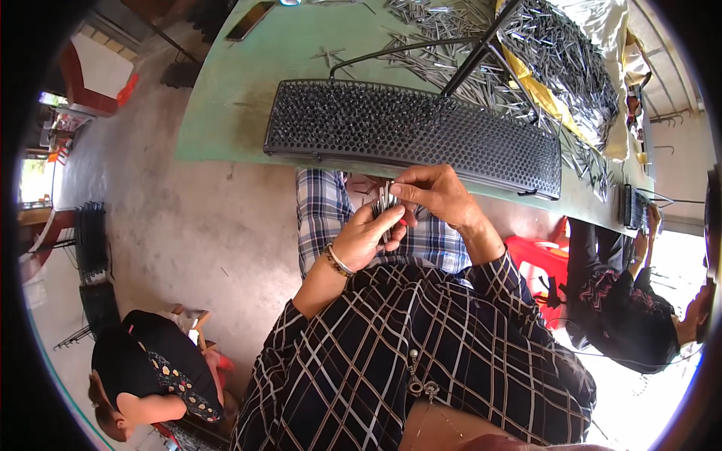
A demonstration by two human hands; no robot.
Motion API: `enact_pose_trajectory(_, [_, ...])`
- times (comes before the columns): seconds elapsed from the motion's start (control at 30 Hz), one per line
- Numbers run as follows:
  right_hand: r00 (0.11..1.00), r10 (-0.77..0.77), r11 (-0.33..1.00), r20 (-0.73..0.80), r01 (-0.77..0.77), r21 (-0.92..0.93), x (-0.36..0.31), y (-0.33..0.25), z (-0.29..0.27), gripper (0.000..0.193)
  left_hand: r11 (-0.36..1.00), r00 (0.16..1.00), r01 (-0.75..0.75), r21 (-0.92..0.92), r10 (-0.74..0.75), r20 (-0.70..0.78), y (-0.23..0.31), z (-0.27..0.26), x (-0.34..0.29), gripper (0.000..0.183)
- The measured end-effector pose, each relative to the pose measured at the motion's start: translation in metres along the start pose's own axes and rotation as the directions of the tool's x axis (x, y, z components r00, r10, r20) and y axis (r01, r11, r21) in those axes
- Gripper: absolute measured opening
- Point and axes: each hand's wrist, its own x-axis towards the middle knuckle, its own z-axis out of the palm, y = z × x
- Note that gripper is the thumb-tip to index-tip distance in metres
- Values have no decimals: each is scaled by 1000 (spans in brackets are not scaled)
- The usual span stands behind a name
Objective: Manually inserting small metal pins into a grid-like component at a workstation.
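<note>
Over my lap, my left hand (359, 239) is closed around a bundle of thin metal rods (384, 201), which stand roughly upright with their ends above the fingers. My right hand (445, 198) meets the bundle from the other side, thumb and forefinger pinched at the rod tops; how many rods it grips is hidden. Just beyond both hands, a long black perforated rack (481, 139) lies along the table's near edge. Many of its holes on the left and middle carry small rod ends, while the right part shows bare holes.
A green table (218, 113) holds scattered loose rods (429, 56), a heaped sack of rods (575, 64) and a phone (250, 21). Black bars rise behind the rack. One person (162, 368) sits low at left; another (624, 312) works at right near a red stool (535, 263).
</note>
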Motion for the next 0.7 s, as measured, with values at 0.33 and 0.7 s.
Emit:
enact_pose_trajectory(0.33, [980,-94,983,-177,63,-173,7,28,15,24,987,943,-151,52,159,-293,-18,-6,-4,24])
enact_pose_trajectory(0.7, [923,-195,974,-333,143,-174,15,25,23,23,935,883,-230,268,317,-347,-12,2,0,23])
